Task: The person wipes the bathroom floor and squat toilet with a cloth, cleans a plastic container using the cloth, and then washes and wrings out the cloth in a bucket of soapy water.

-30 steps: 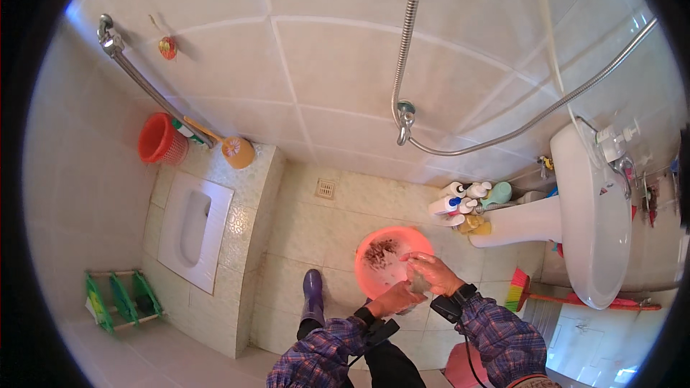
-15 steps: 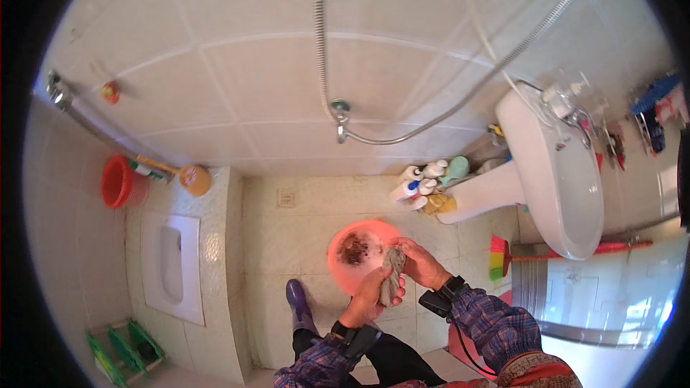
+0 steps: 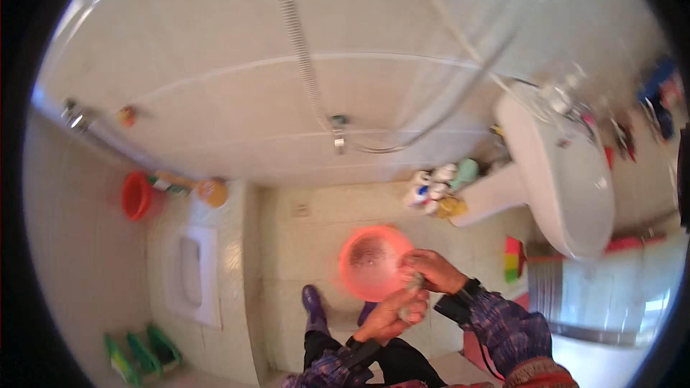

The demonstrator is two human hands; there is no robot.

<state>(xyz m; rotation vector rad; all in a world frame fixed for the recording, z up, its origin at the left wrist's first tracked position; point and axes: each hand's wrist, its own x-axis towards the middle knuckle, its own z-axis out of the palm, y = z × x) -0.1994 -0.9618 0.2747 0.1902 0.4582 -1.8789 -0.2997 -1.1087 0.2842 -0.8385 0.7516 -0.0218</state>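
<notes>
A wrung grey-green rag is bunched between my two hands. My left hand is closed round its lower end, with a bit of cloth poking out past the fingers. Wrapped over the upper end is my right hand, also closed. Both hands are at the lower right rim of a pink plastic basin on the floor. Sudsy water with dark dirt shows inside the basin. Motion blurs the picture, so the fingers are not sharp.
A white pedestal sink stands to the right, with several bottles by its foot. On the left, a raised step holds a squat toilet and a red bucket. My purple boots are near the basin.
My hands have drawn closer together and bunched the rag, which hung longer before. The whole view has shifted, with room and basin appearing further right and lower.
</notes>
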